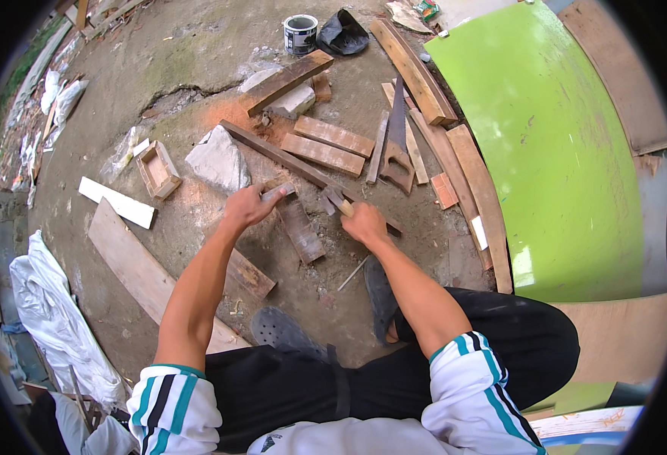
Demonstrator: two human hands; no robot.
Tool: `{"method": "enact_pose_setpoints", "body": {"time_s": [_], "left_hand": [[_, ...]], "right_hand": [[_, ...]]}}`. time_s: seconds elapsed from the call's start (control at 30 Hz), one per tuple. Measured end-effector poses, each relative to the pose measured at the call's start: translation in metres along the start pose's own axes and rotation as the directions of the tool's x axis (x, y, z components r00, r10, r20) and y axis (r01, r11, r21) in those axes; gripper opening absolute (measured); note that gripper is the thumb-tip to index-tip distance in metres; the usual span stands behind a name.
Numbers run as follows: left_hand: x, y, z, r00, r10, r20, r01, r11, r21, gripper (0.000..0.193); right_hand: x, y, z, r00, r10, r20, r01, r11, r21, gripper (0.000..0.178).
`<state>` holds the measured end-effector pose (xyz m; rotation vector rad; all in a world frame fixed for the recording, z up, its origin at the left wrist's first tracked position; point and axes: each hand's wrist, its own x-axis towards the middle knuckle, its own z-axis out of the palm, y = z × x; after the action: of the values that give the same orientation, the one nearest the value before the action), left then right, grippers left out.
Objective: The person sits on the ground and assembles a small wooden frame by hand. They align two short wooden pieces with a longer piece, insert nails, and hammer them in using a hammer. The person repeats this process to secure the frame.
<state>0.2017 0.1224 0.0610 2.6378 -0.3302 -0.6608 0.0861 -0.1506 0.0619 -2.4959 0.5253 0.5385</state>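
Observation:
My left hand (244, 206) is closed on the end of a short wooden piece (282, 189), its fingers at the near edge. Just below that piece, a wooden board (301, 230) lies on the ground. My right hand (364, 224) grips what looks like a hammer (339, 202), with a pale wooden handle and a dark metal head; the fist covers part of it. A long narrow wooden bar (280, 155) runs diagonally behind both hands. Left of it sits a grey stone block (220, 161).
Two short planks (326, 144) and a handsaw (398, 144) lie beyond my right hand. A small wooden box frame (158, 170) is at left. Long boards (477, 201) border a green panel (553, 152). A paint can (300, 35) and black bag (342, 33) stand far off.

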Motion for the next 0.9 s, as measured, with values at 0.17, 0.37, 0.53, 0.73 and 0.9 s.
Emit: {"method": "enact_pose_setpoints", "body": {"time_s": [0.17,0.37,0.53,0.73,0.9], "left_hand": [[-0.008,0.024,-0.029,0.987,0.153,-0.058,-0.146,0.984,0.104,0.093],[-0.017,0.067,-0.059,0.868,0.454,-0.200,-0.379,0.867,0.324,0.099],[-0.021,0.081,-0.078,0.563,0.748,-0.351,-0.583,0.661,0.473,0.104],[-0.027,0.092,-0.101,0.507,0.757,-0.411,-0.618,0.652,0.439,0.099],[-0.019,0.094,-0.099,0.626,0.548,-0.555,-0.673,0.739,-0.028,0.096]], "right_hand": [[0.002,0.026,-0.004,0.985,-0.169,0.040,0.174,0.957,-0.234,0.032],[0.012,0.055,0.014,0.961,-0.255,0.108,0.277,0.880,-0.387,0.035],[0.011,0.050,-0.003,0.942,-0.245,0.231,0.315,0.883,-0.347,0.040],[0.009,0.000,-0.092,0.845,-0.536,0.006,0.533,0.839,-0.107,0.075],[0.008,-0.030,-0.174,0.714,-0.696,-0.078,0.646,0.698,-0.309,0.095]]}}
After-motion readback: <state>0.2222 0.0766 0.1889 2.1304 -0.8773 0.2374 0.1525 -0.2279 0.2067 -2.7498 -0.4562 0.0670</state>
